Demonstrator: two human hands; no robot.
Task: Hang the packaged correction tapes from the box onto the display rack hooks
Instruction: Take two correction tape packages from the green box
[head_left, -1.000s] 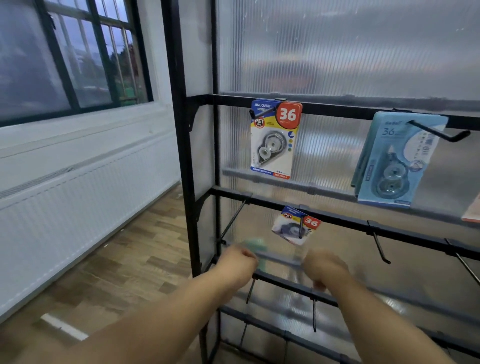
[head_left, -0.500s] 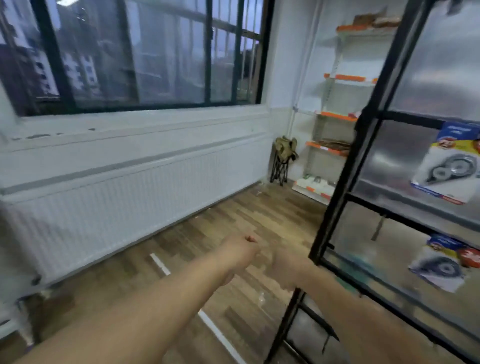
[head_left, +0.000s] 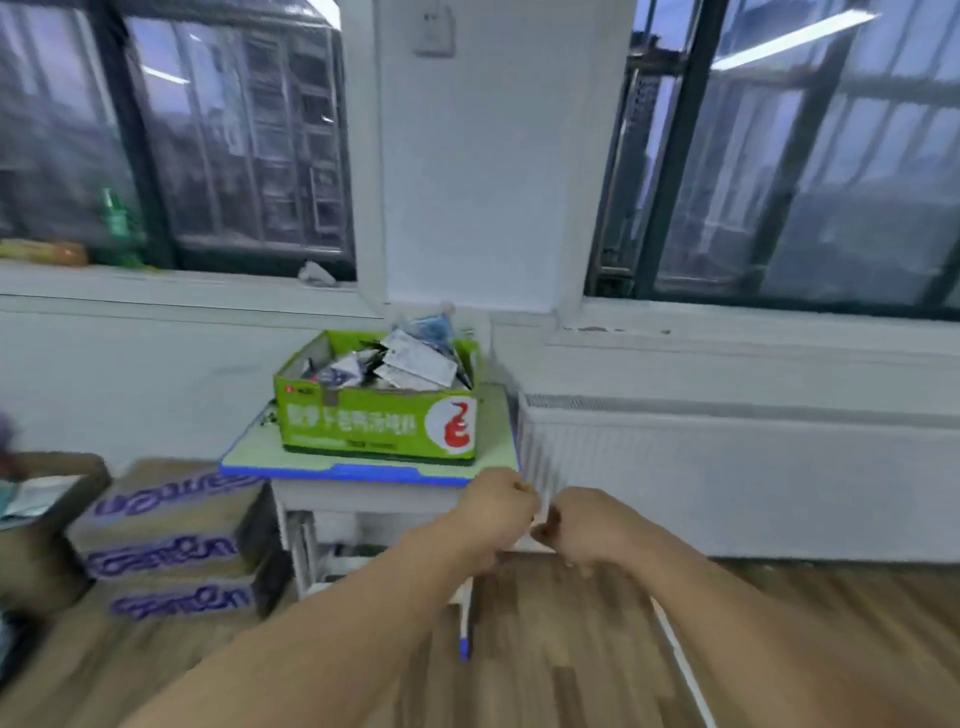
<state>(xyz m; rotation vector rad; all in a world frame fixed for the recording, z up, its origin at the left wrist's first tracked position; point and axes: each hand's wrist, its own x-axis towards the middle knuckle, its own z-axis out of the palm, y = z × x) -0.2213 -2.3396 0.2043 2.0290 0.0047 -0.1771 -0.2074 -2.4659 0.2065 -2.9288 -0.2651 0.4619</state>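
A green cardboard box (head_left: 374, 423) stands on a small desk with a blue front edge (head_left: 358, 472) below the window. Several packaged correction tapes (head_left: 410, 358) are piled in it, some sticking up over its rim. My left hand (head_left: 496, 512) and my right hand (head_left: 587, 530) hover side by side in front of the desk, below and to the right of the box. Both have curled fingers and nothing shows in them. The display rack is out of view.
Stacked brown cartons with purple lettering (head_left: 166, 540) sit on the floor left of the desk. A white radiator (head_left: 727, 478) runs along the wall on the right. A green bottle (head_left: 117, 223) stands on the windowsill. The wooden floor lies below my arms.
The view has swung left, away from the display rack, to the desk with the green box. Both hands have come off the rack and hold nothing visible.
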